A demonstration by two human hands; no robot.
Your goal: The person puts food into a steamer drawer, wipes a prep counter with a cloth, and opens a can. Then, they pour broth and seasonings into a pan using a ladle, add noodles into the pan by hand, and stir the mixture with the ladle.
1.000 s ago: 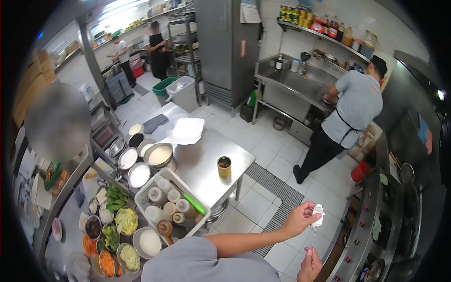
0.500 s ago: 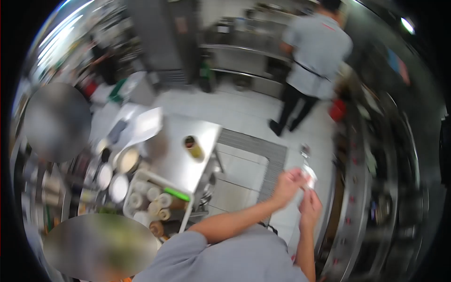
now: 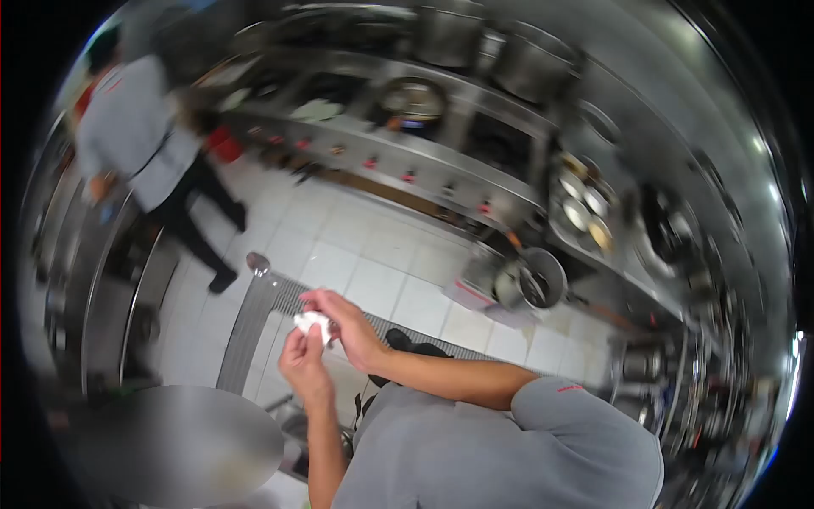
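Observation:
In front of my body, my left hand pinches a crumpled white paper towel or cloth between thumb and fingers. My right hand curves in from the right, its fingers bent against the same white wad. Beyond the fingertips a shiny metal spoon points away to the upper left, bowl outward. Its handle runs back towards the white wad and my right fingers, where the grip is partly hidden. Both hands are close together above the floor.
A long stove with a pan and large pots runs across the back. A co-worker stands at upper left. A deep pot stands low at right. A drain grate crosses the tiles.
My view has swung right, from the steel table and bottles to the stove. Both hands, with the spoon and white wad, now appear left of centre, and the right hand has closed in.

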